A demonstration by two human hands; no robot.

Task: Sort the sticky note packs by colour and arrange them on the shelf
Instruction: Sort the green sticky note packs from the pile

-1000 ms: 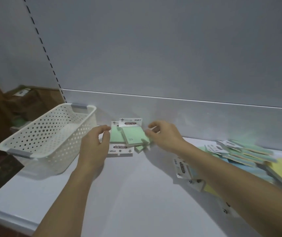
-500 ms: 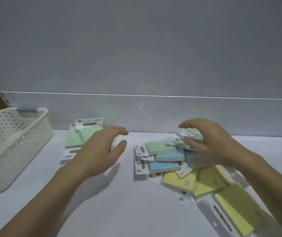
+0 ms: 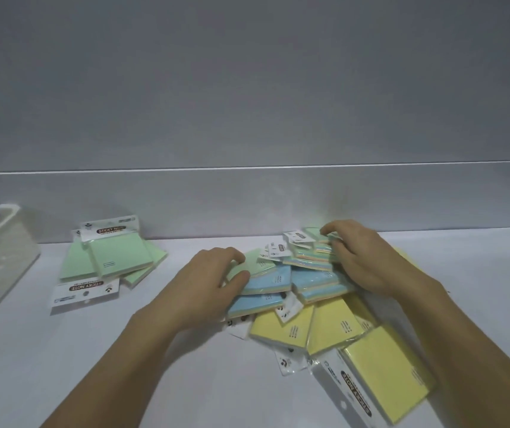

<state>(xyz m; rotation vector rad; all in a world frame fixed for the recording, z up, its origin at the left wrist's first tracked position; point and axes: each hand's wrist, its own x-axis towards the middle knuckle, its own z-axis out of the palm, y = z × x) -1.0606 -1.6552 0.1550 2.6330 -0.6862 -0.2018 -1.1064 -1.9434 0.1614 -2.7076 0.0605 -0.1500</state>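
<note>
Left hand (image 3: 213, 285) lies palm down at the 9 o'clock edge of the mixed heap (image 3: 306, 291), thumb and fingertips pinched on the near corner of a green pack (image 3: 252, 263) that rests on top of the blue packs (image 3: 266, 285). That pack's long axis appears to run from 7 to 1 o'clock, its label end towards the back wall. Right hand (image 3: 368, 261) sits at the heap's 1 o'clock side, fingers curled onto the stacked packs there; whether it grips one or only steadies them, cannot tell. Sorted green pile (image 3: 111, 261) lies well apart at 9 o'clock from the heap, near the basket (image 3: 0, 257), so the left hand is the nearer one for the carry. Yellow packs (image 3: 334, 329) lie at 5 o'clock, untouched.
</note>
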